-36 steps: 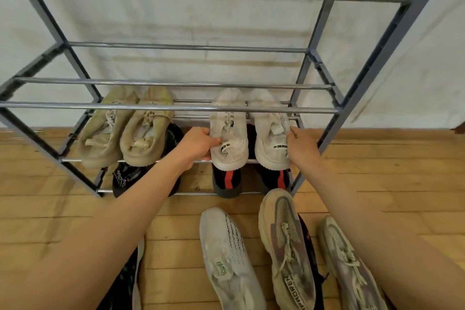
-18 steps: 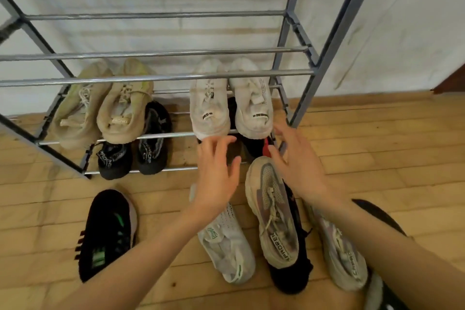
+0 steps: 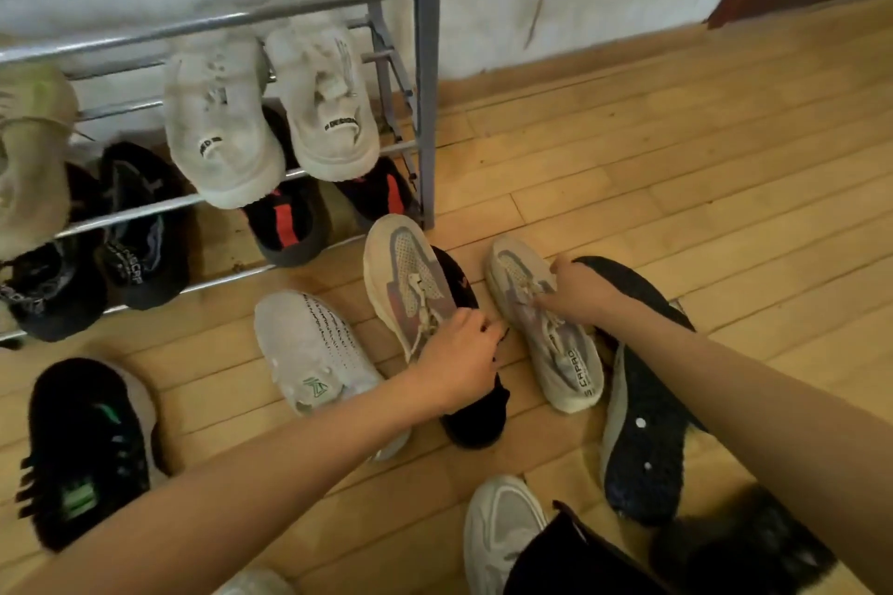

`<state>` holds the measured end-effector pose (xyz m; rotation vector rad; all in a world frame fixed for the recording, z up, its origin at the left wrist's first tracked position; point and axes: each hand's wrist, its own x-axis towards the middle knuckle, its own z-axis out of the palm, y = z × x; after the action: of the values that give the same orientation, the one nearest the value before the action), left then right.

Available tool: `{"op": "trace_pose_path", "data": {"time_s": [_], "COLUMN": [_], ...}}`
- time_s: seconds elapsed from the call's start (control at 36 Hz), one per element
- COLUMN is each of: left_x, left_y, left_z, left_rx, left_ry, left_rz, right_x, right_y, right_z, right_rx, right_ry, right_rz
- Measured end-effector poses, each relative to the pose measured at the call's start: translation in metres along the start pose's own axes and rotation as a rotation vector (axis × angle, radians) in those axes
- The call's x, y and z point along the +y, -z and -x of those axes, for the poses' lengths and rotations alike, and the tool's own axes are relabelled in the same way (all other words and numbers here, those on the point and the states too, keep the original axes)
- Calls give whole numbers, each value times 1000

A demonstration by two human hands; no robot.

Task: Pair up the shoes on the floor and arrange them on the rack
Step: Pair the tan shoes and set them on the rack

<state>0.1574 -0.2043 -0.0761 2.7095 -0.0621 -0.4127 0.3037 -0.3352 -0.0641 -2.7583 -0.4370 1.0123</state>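
Two beige mesh sneakers with grey-pink side panels lie on the wooden plank floor (image 3: pixel 676 135) at frame centre. The left sneaker (image 3: pixel 408 275) rests partly on a black shoe (image 3: pixel 476 420); the right sneaker (image 3: pixel 541 329) lies beside a black shoe turned sole-up (image 3: pixel 642 449). Left hand (image 3: pixel 459 365) is curled over the left sneaker's lace area, apparently gripping it; the fingertips are hidden, so contact is uncertain. Right hand (image 3: pixel 580 292) is pinched on the right sneaker's laces. A white knit sneaker with green logo (image 3: pixel 314 348) lies just left of them; a black sneaker with green accents (image 3: pixel 87 449) sits lower left. Grey metal tube rack (image 3: pixel 425 77), upper left, holds a white pair (image 3: pixel 270 111) above black shoes with red stripes (image 3: pixel 290 222).
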Motion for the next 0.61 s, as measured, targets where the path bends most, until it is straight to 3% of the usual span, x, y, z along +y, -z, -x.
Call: {"op": "trace_pose_path", "data": {"time_s": [0.08,0.19,0.28,0.39,0.47,0.61], "left_x": [-9,-21,-23,-22,-22,-27], "left_y": [-11,-19,-19,-16,-13,-9], "left_z": [-1,3,5,4,5,14], "left_rx": [78,115,137,91,79,74], "left_ry": [-58,-99,-128,-87,-79,-112], "left_rz": [-172,-213,-213,-160,-131,-102], "right_x": [5,6,8,11,13,6], "right_y": [-11,-32,-53,-68,-61,-40], "right_z": [-1,-3,-5,-5,-6,2], "right_rx": [-56,-69,-16,74,22,-30], "right_ry": [-12,-12,-33,-55,-40,-51], "right_rz": [43,241,256,186,111,-289]}}
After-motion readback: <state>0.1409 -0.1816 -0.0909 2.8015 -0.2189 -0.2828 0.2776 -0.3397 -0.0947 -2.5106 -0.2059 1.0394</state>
